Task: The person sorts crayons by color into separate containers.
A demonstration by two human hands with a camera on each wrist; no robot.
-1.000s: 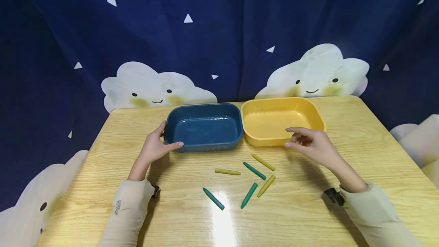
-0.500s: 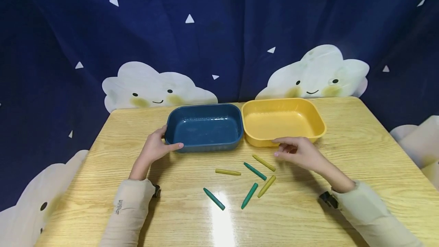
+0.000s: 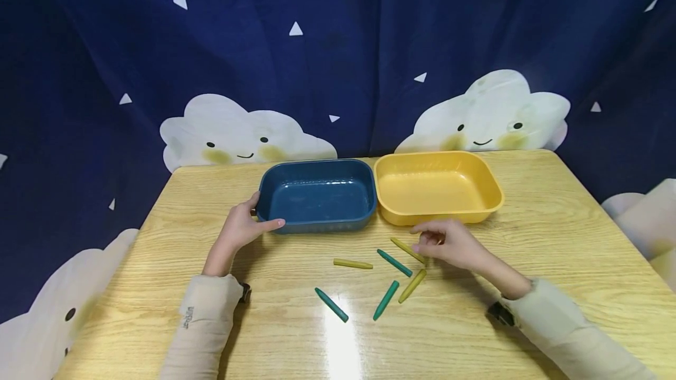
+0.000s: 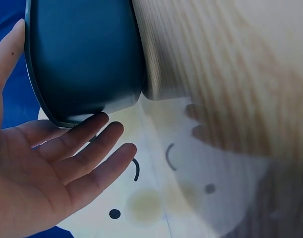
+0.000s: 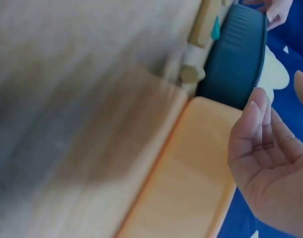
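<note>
My left hand [image 3: 243, 228] rests at the left end of the dark blue bin [image 3: 327, 227], thumb along its near rim. In the left wrist view its fingers [image 4: 91, 144] are spread loosely by the bin's corner. My right hand [image 3: 451, 244] hovers in front of the yellow bin [image 3: 406, 217], fingers bent and nothing held. Its thumb tip overlaps a yellow crayon [image 3: 404, 246] in the head view. Two more yellow crayons [image 3: 352, 264] and three green crayons [image 3: 394, 262] lie scattered on the table. Both bins are empty inside.
The bins stand side by side at the back of the wooden table [image 3: 285, 333]. Behind it hangs a dark blue curtain [image 3: 348, 46] with clouds and white triangles. Light glares off the tabletop near the front green crayon [image 3: 331, 304].
My right hand has moved left and toward me, from over the yellow bin's near rim down to the nearest yellow crayon. My left hand has stayed at the blue bin.
</note>
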